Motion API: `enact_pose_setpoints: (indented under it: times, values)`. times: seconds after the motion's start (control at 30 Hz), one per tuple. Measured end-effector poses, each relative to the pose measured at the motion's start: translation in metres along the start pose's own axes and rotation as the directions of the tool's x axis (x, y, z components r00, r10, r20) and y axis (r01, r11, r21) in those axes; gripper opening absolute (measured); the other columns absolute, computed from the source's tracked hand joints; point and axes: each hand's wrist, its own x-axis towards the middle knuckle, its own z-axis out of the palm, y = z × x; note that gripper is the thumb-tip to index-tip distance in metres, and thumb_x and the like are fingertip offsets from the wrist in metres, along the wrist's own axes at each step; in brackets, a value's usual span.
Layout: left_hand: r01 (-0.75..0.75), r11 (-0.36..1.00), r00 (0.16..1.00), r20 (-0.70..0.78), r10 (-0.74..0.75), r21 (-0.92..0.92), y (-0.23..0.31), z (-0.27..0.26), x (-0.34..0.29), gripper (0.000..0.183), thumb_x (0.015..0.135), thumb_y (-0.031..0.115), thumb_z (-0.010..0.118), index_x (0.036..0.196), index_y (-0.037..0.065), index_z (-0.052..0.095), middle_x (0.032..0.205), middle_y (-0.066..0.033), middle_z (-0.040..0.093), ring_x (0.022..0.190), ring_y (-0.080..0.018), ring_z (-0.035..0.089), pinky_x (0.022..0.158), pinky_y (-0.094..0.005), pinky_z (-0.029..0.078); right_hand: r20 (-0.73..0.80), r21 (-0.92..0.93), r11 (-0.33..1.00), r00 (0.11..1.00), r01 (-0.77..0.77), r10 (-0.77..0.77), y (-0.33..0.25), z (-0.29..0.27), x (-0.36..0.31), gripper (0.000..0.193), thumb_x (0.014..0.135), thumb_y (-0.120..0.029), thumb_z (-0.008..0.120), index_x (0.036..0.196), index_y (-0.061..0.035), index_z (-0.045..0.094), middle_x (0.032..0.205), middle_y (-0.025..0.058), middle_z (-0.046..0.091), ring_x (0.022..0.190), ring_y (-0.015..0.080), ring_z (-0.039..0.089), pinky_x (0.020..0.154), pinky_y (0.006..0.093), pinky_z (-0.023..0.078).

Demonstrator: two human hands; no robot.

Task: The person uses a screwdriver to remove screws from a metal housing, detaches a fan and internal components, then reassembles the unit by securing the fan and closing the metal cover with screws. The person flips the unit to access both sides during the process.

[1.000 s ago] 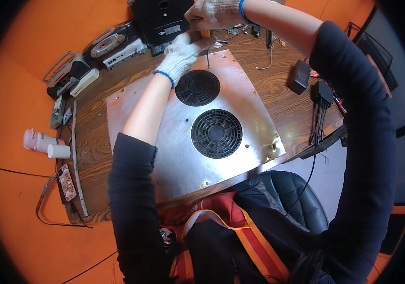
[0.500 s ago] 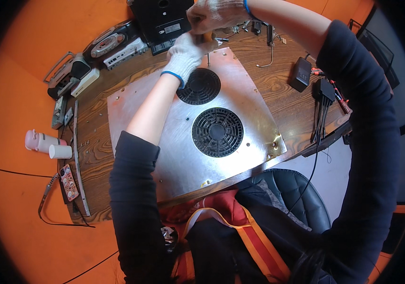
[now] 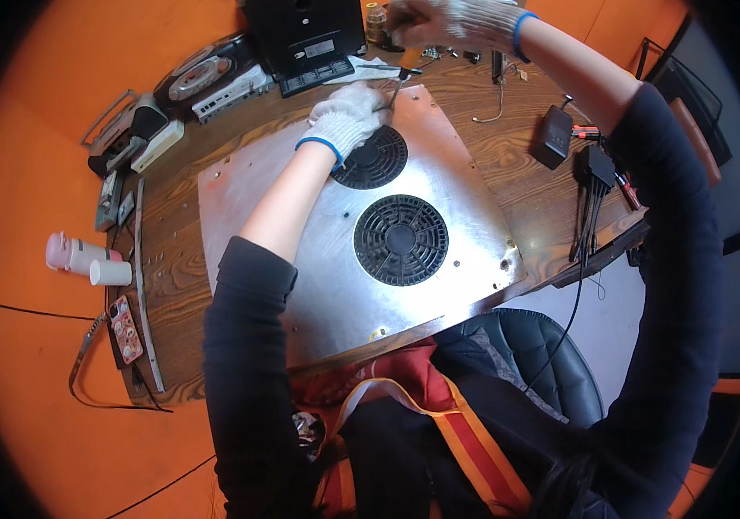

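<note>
A large silver metal panel (image 3: 318, 268) lies on the table, with two round black fan grilles set in it: the near grille (image 3: 400, 240) is in full view, the far grille (image 3: 379, 160) is partly covered. My right hand (image 3: 456, 24), in a white knit glove with a blue cuff, is closed at the top of a screwdriver (image 3: 410, 59) with an orange handle. The shaft slants down to the panel's far edge. There my left hand (image 3: 348, 114), gloved alike, has its fingers bunched around the shaft's lower end. The tip is hidden by those fingers.
A black device on a stand (image 3: 305, 39) and a cassette player (image 3: 201, 78) stand at the back left. A white cup (image 3: 110, 273), a pink-lidded bottle (image 3: 63, 253) and a phone (image 3: 125, 329) are at left. A black power adapter (image 3: 553, 137) and cables (image 3: 591, 208) lie right.
My left hand has slid down from the screwdriver's handle area toward the panel. My right hand has shifted right, and the screwdriver now leans more, its handle in plainer view.
</note>
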Motion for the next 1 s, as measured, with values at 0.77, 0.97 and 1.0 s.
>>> enact_pose_setpoints:
  times: [0.77, 0.97, 1.0]
  values:
    - [0.358, 0.683, 0.871, 0.037, -0.49, 0.637, -0.177, -0.068, -0.182, 0.024, 0.095, 0.016, 0.055, 0.111, 0.009, 0.072, 0.117, -0.0103, 0.066, 0.113, -0.0272, 0.066, 0.101, -0.0384, 0.054, 0.131, 0.836, -0.528, 0.881, 0.148, 0.454, 0.087, 0.079, -0.225, 0.036, 0.111, -0.03, 0.048, 0.134, -0.0044, 0.058, 0.115, 0.0183, 0.071, 0.061, 0.0135, 0.07, 0.046, 0.0137, 0.052]
    - [0.785, 0.6, 0.595, 0.085, -0.799, 0.154, -0.213, -0.064, -0.251, 0.038, 0.099, 0.037, 0.054, 0.121, 0.01, 0.069, 0.122, -0.0137, 0.07, 0.112, -0.0292, 0.067, 0.098, -0.0408, 0.052, 0.188, 0.792, -0.571, 0.805, 0.214, 0.562, 0.066, 0.114, -0.25, 0.039, 0.113, -0.032, 0.039, 0.132, -0.0031, 0.058, 0.116, 0.0216, 0.072, 0.058, 0.0162, 0.071, 0.042, 0.0188, 0.054]
    - [0.773, 0.622, 0.612, 0.115, -0.783, 0.125, -0.214, -0.071, -0.251, 0.038, 0.098, 0.035, 0.054, 0.124, 0.012, 0.07, 0.125, -0.0131, 0.069, 0.114, -0.0299, 0.066, 0.099, -0.0417, 0.053, 0.258, 0.759, -0.623, 0.791, 0.19, 0.556, 0.062, 0.114, -0.248, 0.041, 0.113, -0.035, 0.04, 0.132, -0.0037, 0.058, 0.109, 0.0207, 0.074, 0.057, 0.0165, 0.071, 0.041, 0.0193, 0.054]
